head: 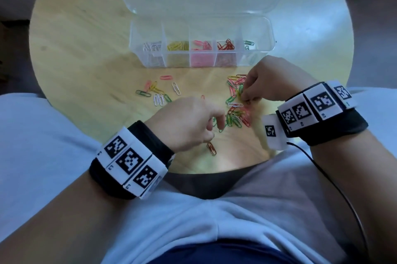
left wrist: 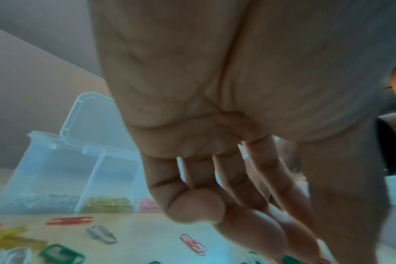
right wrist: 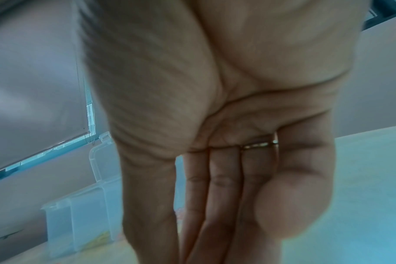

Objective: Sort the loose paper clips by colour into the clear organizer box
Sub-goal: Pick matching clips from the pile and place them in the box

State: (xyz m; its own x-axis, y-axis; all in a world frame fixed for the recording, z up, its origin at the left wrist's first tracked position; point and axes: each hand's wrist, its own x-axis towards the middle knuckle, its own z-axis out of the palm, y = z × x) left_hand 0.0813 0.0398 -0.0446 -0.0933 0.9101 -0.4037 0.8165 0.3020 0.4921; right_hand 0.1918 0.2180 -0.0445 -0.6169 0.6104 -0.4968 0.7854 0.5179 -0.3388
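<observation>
while the right hand dips its fingertips into the far edge of the big mixed pile, it's hard to call the grip: the head view shows the fingers bunched and curled down on the clips, the wrist view shows them long and close together, and whether a clip is actually pinched i cannot tell. the left hand hovers over the near side of that same pile, fingers hanging loose and a little curled, index tip down among the green ones, nothing visibly held. a lone dark red clip lies just beside its wrist.

out from the hands now: a second, smaller scatter sits well to the left on the round wooden table, pink, yellow, green and white all mixed.

and beyond that, the clear box, lid thrown back, five compartments in a row. left to right: white, yellow, pink, red, and only a couple of green at the far right end. so the sort is well under way, i'd say, but not close to done. green looks furthest behind, and plenty of every colour waits on the table.
</observation>
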